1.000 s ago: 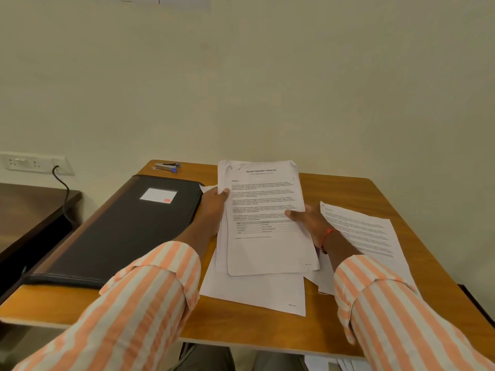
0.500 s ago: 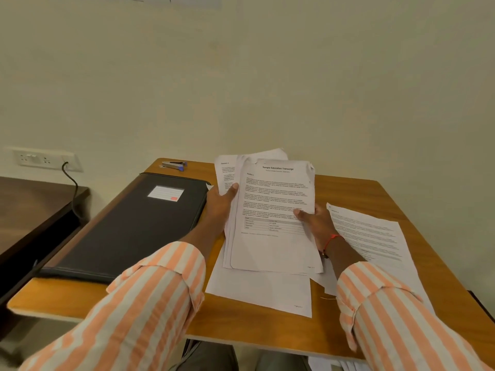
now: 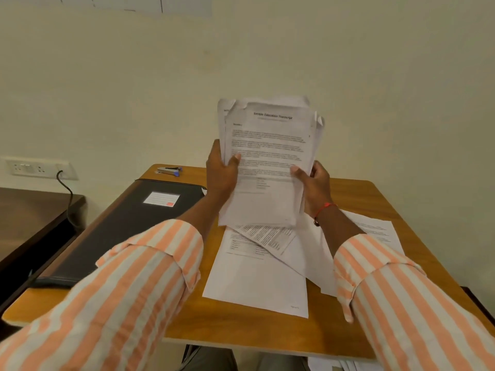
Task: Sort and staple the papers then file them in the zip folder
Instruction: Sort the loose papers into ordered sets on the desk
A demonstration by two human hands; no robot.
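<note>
Fingers (image 3: pixel 235 158): curled, thumbs in front, pinching the paper stack (image 3: pixel 267 145) at both side edges. Left hand (image 3: pixel 221 175) and right hand (image 3: pixel 316 188) lifted at forearm's reach, holding it upright above the tabletop (image 3: pixel 241 333). Loose sheets (image 3: pixel 254 279) fanned underneath. Probably light, floppy, apt to slide apart; best gripped low at the sides. Folder (image 3: pixel 120 226) to the left, stapler (image 3: pixel 168 170) beyond.

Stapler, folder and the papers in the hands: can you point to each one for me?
stapler (image 3: pixel 167 171): head view, on its silver body.
folder (image 3: pixel 120 231): head view, on the bare black cover.
held papers (image 3: pixel 267 162): head view, on the top sheet's printed text.
</note>
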